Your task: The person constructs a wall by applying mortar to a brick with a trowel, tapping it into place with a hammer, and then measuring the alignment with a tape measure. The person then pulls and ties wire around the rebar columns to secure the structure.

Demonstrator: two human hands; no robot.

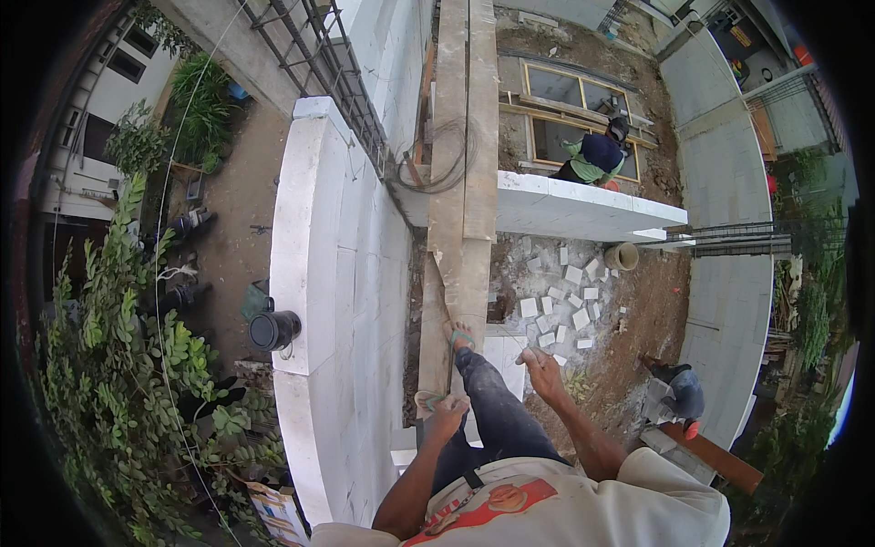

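Note:
My left hand [448, 416] is curled closed in front of my body, over the dark trousers. To its right and farther forward, my right hand [542, 372] is closed too, its fingers bent together. Anything inside either hand is too small or hidden to make out. Beneath me runs a scaffold of long wooden planks [479, 146], with my sandalled foot [462, 336] on it. Left of the planks stands a white block wall [314, 228], and a black bucket [274, 330] sits on its top. A loop of wire [428, 187] lies across the planks ahead.
Far below lie several broken white blocks [573, 274] and a round container [622, 256]. One person [597, 155] bends near wooden frames [583, 91]; another person [684, 394] is at lower right. A low white wall [583, 205] crosses ahead. Rebar [319, 55] rises at upper left.

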